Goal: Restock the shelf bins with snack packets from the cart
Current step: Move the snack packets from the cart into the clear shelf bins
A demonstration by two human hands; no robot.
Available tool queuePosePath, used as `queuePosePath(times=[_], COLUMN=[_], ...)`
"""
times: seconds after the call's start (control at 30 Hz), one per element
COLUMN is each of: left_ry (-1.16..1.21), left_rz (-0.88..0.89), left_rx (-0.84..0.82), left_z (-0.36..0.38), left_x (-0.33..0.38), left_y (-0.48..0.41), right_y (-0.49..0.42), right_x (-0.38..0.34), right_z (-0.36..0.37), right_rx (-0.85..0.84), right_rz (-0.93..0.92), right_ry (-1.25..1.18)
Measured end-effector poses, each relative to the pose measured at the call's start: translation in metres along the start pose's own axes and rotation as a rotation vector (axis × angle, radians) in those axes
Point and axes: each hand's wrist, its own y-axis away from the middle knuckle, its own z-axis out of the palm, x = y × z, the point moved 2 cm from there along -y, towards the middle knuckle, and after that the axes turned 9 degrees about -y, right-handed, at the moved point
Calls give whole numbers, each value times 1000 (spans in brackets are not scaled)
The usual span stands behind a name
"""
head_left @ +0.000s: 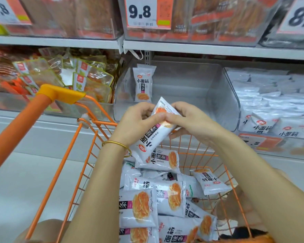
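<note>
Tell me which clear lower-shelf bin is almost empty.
The middle bin: bare but for a white packet at its left wall; the left bin and right bin are heaped.

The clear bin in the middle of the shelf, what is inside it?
A white snack packet stands upright by the bin's left wall. The left hand, the right hand and the held packet hide its front floor.

Obs: packet between left hand and right hand is white-grey, with black characters, an orange snack print, a magenta strip and a red logo. Cart packets below the hands: same print. Cart: orange (handle cap yellower). Bangle, left wrist: gold. Price tag above the hands: white, black digits, orange band. Packs left of the hands: clear, yellow-green borders.
</note>
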Motion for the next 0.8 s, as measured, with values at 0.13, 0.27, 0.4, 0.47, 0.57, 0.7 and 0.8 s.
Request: queuePosePath(times=[0.13, 0.27, 0.4, 0.47, 0.57, 0.7, 0.8], left_ry=[10, 74, 77, -10, -68, -57, -2], left_rz=[-73, -160, -151, -141, -116, -129, -113], left_rx=[44, 124, 163, 163, 155, 215, 392], left_z=[-4, -15, -18, -17, -15, -15, -14], left_x=[-4, -18, -22, -23, -24, -25, -23], left_y=[-1, -3, -5, -6, -8, -9, -9], right_y=[-10, -21, -29, -34, -42, -62, -83], right_x=[-6, -5, 2, -2, -22, -37, -29], right_z=[-5, -16, -21, -28, -26, -25, -43], right_rx=[55, 149, 45, 74, -71, -293, -290], right_rz=[-73, -53, 59, -47, -242, -133, 17], right_ry=[-18, -207, -178, 40, 492, 682, 481])
